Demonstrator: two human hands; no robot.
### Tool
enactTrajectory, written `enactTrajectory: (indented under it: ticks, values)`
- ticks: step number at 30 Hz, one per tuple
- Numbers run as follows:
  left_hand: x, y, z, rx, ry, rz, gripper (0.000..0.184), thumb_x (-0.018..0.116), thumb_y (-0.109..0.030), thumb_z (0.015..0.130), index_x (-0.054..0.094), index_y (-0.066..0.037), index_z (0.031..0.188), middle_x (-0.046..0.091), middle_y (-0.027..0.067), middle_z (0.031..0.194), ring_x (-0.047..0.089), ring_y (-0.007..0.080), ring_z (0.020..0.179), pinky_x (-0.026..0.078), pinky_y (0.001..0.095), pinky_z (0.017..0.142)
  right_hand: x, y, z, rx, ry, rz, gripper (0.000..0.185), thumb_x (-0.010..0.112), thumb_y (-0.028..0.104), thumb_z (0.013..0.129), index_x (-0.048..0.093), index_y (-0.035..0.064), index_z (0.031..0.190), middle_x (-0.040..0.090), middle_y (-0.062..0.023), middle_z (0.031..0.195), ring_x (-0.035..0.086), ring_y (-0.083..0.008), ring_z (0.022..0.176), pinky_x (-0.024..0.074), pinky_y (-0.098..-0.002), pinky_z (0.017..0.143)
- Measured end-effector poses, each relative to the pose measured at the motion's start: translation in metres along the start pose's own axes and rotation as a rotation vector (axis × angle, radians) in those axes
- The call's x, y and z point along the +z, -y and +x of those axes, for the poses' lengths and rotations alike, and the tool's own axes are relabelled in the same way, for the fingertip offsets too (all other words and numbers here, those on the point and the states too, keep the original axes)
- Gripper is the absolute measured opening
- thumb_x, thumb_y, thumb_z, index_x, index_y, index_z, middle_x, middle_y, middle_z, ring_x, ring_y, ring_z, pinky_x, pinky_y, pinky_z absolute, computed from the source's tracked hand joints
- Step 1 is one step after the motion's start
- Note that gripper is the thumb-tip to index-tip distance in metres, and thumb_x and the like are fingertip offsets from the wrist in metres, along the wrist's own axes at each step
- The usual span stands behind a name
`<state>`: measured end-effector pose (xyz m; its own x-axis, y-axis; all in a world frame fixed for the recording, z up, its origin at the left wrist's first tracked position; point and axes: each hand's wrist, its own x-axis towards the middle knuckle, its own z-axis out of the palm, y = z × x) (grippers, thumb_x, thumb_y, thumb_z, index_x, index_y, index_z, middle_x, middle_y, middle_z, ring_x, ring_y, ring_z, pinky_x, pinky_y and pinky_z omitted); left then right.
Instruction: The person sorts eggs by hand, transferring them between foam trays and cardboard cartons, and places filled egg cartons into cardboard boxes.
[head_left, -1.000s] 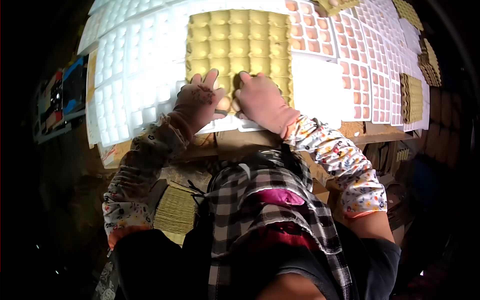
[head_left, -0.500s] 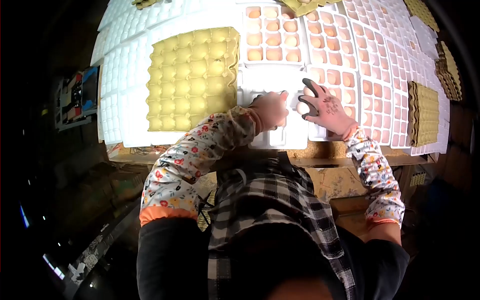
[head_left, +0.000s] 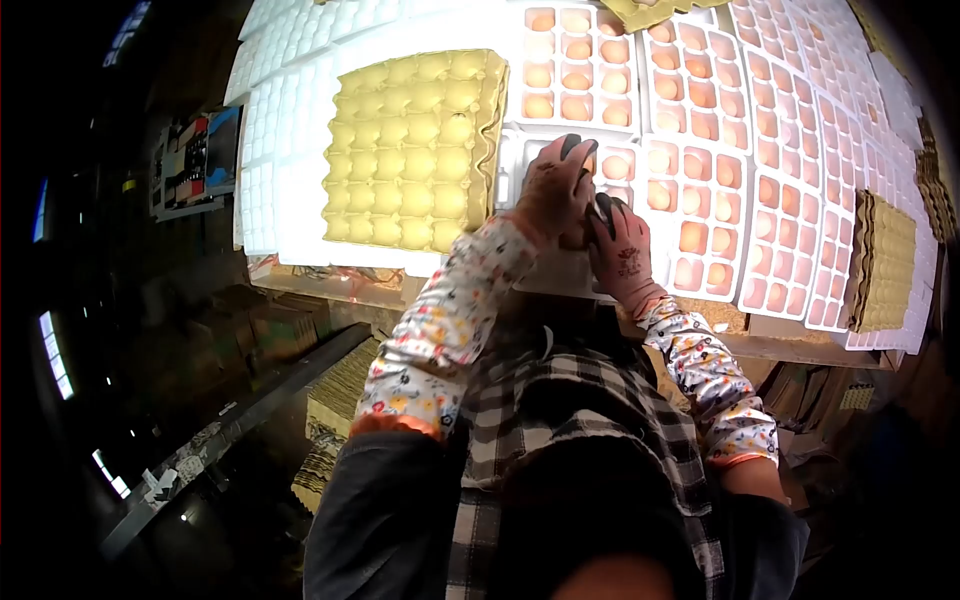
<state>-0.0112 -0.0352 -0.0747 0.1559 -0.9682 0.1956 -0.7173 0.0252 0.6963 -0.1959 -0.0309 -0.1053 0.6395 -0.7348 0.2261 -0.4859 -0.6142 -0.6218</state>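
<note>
Most of the near tray (head_left: 555, 277) is covered by the left hand (head_left: 558, 190) and right hand (head_left: 622, 250); its cells below them can't be made out. Fingers are curled and overlapped at the tips; whether an egg is gripped by either hand can't be told. Outer surroundings are lost in darkness, and the far left trays are washed out by glare.

One egg (head_left: 618, 166) is seated in the near tray, just beyond the right hand's fingertips. More eggs are held in the right-hand tray (head_left: 679, 159), beside the right hand, and in the far tray (head_left: 558, 50), beyond both hands. The egg carton (head_left: 410, 150) is placed left of the left hand, over white trays.

Trays are white, smooth, square-celled; the carton is yellow, bumpy, wavy-edged. Eggs are rounded, pinkish to orange. Pink gloves with dark fingertips are worn, with floral, gathered sleeves (head_left: 430, 340).
</note>
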Motion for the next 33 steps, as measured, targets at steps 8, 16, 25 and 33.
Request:
enactTrajectory:
  ticks: [8,16,25,33]
  values:
    - [-0.249,0.169,-0.091,-0.619,-0.350,0.517,0.078,0.061,-0.051,0.086,0.041,0.007,0.135,0.052,0.0261,0.126,0.047,0.0393,0.117,0.034,0.0442,0.104,0.071,0.114,0.075,0.205,-0.057,0.203,0.074,0.071,0.039,0.081,0.041,-0.0058,0.132,0.044,-0.0360,0.126,0.047,-0.0484,0.113,0.0381,-0.0517,0.097]
    - [-0.233,-0.007,-0.065,-0.471,-0.074,-0.615,0.052,0.047,-0.020,0.100,0.032,0.000,0.146,0.040,0.0126,0.143,0.040,0.0186,0.129,0.031,0.0309,0.108,-0.058,0.089,0.059,0.422,-0.296,0.690,0.064,0.066,0.018,0.082,0.043,-0.0002,0.138,0.051,-0.0204,0.136,0.047,-0.0252,0.128,0.0341,-0.0362,0.108]
    - [-0.083,-0.088,-0.063,-0.612,0.195,-0.680,0.041,0.055,-0.014,0.094,0.049,0.003,0.132,0.056,0.0073,0.122,0.053,0.0161,0.106,0.043,0.0258,0.089,-0.368,-0.238,-0.142,0.480,-1.540,0.425,0.032,0.062,0.007,0.085,0.056,-0.0041,0.114,0.064,-0.0090,0.107,0.060,-0.0195,0.093,0.0493,-0.0285,0.078]
    - [-0.032,-0.148,-0.038,-0.577,0.315,-0.466,0.035,0.059,-0.010,0.093,0.054,0.004,0.125,0.062,0.0104,0.110,0.057,0.0165,0.098,0.045,0.0276,0.088,-0.363,-0.355,-0.206,0.792,-1.236,0.186,0.044,0.066,0.022,0.087,0.051,-0.0017,0.121,0.062,-0.0132,0.110,0.059,-0.0250,0.101,0.0480,-0.0373,0.085]
